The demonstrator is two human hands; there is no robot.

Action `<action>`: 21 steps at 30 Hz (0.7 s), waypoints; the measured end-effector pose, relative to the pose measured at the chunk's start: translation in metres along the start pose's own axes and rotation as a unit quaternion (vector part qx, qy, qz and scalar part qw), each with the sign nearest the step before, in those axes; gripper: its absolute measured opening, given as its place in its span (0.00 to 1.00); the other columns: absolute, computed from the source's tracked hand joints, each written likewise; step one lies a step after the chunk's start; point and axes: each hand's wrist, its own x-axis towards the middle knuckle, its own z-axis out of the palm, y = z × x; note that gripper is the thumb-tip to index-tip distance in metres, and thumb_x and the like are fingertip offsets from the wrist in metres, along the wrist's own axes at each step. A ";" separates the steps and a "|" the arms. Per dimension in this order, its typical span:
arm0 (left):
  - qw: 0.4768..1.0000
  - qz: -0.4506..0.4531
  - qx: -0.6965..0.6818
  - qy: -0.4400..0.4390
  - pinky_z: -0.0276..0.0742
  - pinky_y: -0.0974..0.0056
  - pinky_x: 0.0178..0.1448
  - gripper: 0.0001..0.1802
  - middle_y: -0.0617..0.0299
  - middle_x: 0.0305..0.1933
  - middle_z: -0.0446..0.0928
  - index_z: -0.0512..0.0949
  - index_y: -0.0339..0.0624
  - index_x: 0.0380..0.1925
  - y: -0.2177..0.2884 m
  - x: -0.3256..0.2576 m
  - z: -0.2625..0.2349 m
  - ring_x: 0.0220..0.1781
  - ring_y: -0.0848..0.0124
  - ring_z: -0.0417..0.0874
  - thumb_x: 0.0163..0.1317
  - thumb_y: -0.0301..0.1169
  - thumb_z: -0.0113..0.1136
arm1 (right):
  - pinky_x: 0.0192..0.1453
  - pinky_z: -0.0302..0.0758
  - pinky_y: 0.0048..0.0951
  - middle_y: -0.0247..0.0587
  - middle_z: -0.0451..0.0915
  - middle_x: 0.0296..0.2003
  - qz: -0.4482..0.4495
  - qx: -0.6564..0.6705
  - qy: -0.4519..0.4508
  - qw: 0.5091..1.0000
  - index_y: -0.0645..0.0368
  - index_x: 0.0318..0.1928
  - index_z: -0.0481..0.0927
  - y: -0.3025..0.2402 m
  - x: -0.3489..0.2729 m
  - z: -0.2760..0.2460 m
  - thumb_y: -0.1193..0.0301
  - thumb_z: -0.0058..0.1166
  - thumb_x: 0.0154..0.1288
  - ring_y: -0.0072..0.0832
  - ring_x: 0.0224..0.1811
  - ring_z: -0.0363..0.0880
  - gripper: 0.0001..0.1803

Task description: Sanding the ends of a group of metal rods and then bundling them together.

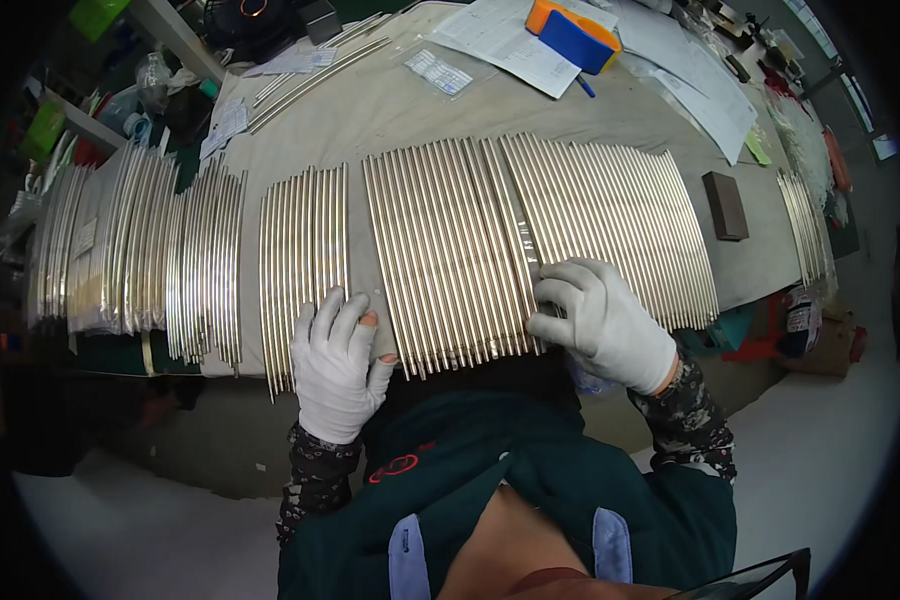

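Note:
Slim silvery metal rods lie side by side on the cloth-covered table in several groups. My left hand [338, 362], in a white glove with bare thumb and finger tips, rests with fingers stretched out over the lower right end of a smaller group of rods [303, 235]. Its thumb points toward the near end of the middle group [432, 250]. My right hand [612, 325], also gloved, has its fingers bent around the metal rod [511, 220] at the right edge of that group. A wide group of rods [610, 220] lies beyond this hand, partly covered by it.
Bagged rods [120, 240] and loose rods [207, 265] lie at the left. A dark block [725, 207] stands right of the rods, with more rods [802, 225] at the far right. Papers [505, 40] and an orange and blue tape dispenser [574, 37] lie at the back.

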 end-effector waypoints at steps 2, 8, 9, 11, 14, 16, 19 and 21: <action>1.000 0.001 0.003 0.003 0.60 0.43 0.64 0.25 0.52 0.55 0.72 0.72 0.38 0.46 0.000 0.001 -0.001 0.61 0.50 0.69 0.67 0.51 0.44 | 0.62 0.67 0.40 0.37 0.75 0.45 -0.012 0.013 0.021 1.000 0.51 0.40 0.77 0.000 0.004 0.000 0.73 0.51 0.54 0.35 0.56 0.71 0.11; 1.000 0.010 -0.010 0.021 0.61 0.43 0.62 0.25 0.52 0.53 0.72 0.75 0.33 0.42 0.000 0.002 0.001 0.59 0.50 0.69 0.61 0.48 0.51 | 0.60 0.68 0.40 0.38 0.75 0.46 -0.019 0.003 0.016 1.000 0.54 0.39 0.77 -0.004 0.008 0.002 0.73 0.50 0.53 0.36 0.55 0.71 0.10; 1.000 0.007 -0.009 0.022 0.61 0.43 0.62 0.25 0.52 0.53 0.72 0.75 0.33 0.42 0.000 0.002 0.002 0.59 0.50 0.69 0.61 0.48 0.51 | 0.60 0.68 0.40 0.38 0.75 0.46 -0.022 0.004 0.015 1.000 0.54 0.39 0.77 -0.005 0.009 0.003 0.73 0.50 0.53 0.36 0.55 0.71 0.10; 0.999 0.011 -0.011 0.030 0.61 0.43 0.62 0.25 0.52 0.53 0.72 0.75 0.33 0.42 -0.001 0.001 0.002 0.60 0.50 0.69 0.62 0.48 0.50 | 0.60 0.68 0.40 0.38 0.75 0.46 -0.018 -0.013 0.012 1.000 0.54 0.39 0.76 -0.007 0.012 0.003 0.73 0.50 0.53 0.35 0.55 0.71 0.11; 1.000 0.006 -0.009 0.022 0.60 0.44 0.63 0.26 0.53 0.53 0.72 0.75 0.33 0.42 0.000 0.000 0.001 0.60 0.51 0.68 0.63 0.48 0.49 | 0.59 0.68 0.40 0.37 0.75 0.44 -0.031 -0.009 0.033 0.999 0.54 0.39 0.77 -0.006 0.015 0.007 0.73 0.50 0.54 0.35 0.55 0.71 0.11; 1.000 0.007 -0.011 0.021 0.59 0.45 0.63 0.26 0.54 0.53 0.72 0.75 0.33 0.43 0.000 0.000 0.002 0.61 0.52 0.67 0.63 0.48 0.48 | 0.59 0.68 0.40 0.37 0.75 0.45 -0.032 0.004 0.019 0.999 0.53 0.39 0.77 -0.007 0.016 0.006 0.73 0.50 0.54 0.35 0.55 0.71 0.11; 1.000 0.003 0.001 0.022 0.61 0.45 0.63 0.28 0.53 0.52 0.73 0.75 0.36 0.44 -0.001 0.000 0.001 0.59 0.51 0.70 0.66 0.52 0.43 | 0.60 0.68 0.40 0.37 0.74 0.47 -0.033 0.010 0.003 0.999 0.53 0.39 0.76 -0.010 0.019 0.005 0.73 0.50 0.53 0.36 0.55 0.71 0.10; 1.000 -0.002 -0.003 0.020 0.61 0.45 0.63 0.28 0.53 0.52 0.73 0.74 0.36 0.44 -0.001 0.000 0.001 0.59 0.51 0.70 0.66 0.53 0.42 | 0.60 0.68 0.40 0.37 0.74 0.48 -0.037 0.004 -0.001 0.999 0.53 0.39 0.76 -0.012 0.021 0.004 0.73 0.51 0.53 0.36 0.55 0.71 0.10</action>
